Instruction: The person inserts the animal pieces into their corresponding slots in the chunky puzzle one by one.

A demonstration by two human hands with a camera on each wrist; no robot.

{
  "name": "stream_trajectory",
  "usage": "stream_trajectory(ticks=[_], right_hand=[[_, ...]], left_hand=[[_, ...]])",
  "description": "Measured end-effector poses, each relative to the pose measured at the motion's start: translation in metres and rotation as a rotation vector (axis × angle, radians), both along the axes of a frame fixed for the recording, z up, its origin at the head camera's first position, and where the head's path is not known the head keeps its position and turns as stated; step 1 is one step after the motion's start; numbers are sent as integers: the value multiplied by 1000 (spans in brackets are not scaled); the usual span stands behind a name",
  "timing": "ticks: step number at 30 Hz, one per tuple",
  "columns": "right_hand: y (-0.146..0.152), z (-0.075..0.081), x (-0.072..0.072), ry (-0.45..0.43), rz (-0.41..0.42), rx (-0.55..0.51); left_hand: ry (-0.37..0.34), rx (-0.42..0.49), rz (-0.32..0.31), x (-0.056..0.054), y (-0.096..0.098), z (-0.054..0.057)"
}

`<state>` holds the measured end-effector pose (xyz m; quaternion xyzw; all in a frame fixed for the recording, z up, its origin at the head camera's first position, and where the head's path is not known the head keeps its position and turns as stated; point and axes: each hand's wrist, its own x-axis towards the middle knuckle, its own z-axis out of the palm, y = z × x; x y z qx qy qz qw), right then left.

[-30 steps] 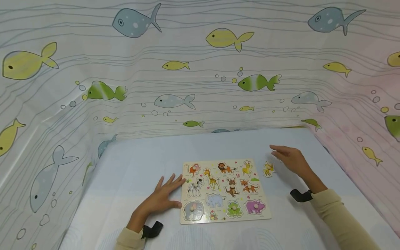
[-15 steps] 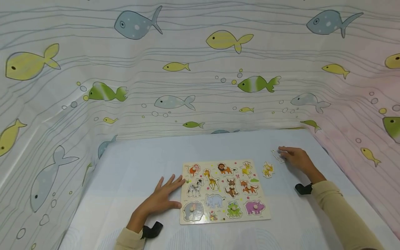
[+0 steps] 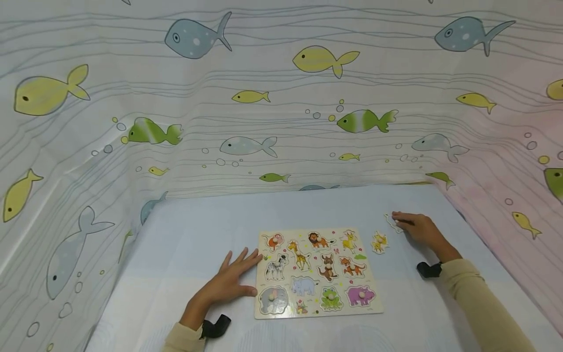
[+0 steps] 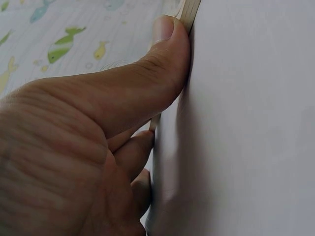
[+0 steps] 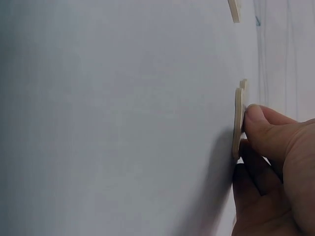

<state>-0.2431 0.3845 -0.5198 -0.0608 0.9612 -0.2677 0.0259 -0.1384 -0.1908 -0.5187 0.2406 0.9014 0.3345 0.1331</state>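
A wooden animal puzzle board (image 3: 345, 308) lies flat on the table. My left hand (image 3: 228, 281) rests at its left side with fingers spread, and the thumb and fingertips touch the board's edge. In the left wrist view the thumb (image 4: 170, 59) presses against that edge. Beyond the board's right side, my right hand (image 3: 424, 232) pinches a pale-edged puzzle piece (image 3: 391, 222) between thumb and fingers. The right wrist view shows this piece (image 5: 238, 123) edge-on at the fingertips; its picture is hidden. A yellow puzzle piece (image 3: 379, 242) lies between the board and the right hand.
Knobbed animals sit in the board, among them a grey elephant (image 3: 273, 299), a frog (image 3: 331, 298) and a purple hippo (image 3: 361, 295). No knob shows on the light-blue elephant picture (image 3: 304, 286). Fish-printed sheets (image 3: 246, 117) rise behind the table and at both sides.
My right hand has shifted right and down, its fingers closing onto the pale-edged puzzle piece. The left hand and the board stay in place. The head view has tilted slightly.
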Motion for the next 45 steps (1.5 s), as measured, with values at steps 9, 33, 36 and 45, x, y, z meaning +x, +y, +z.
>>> stream_trajectory(ticks=[9, 33, 36, 45], right_hand=[[2, 3, 3, 76, 24, 2], [-12, 5, 22, 165, 21, -281], [-16, 5, 26, 169, 10, -309], [-33, 9, 37, 216, 73, -377]], left_hand=[[20, 20, -12, 1, 3, 0], [5, 7, 4, 1, 2, 2], [4, 8, 0, 1, 2, 2], [4, 10, 1, 1, 2, 3]])
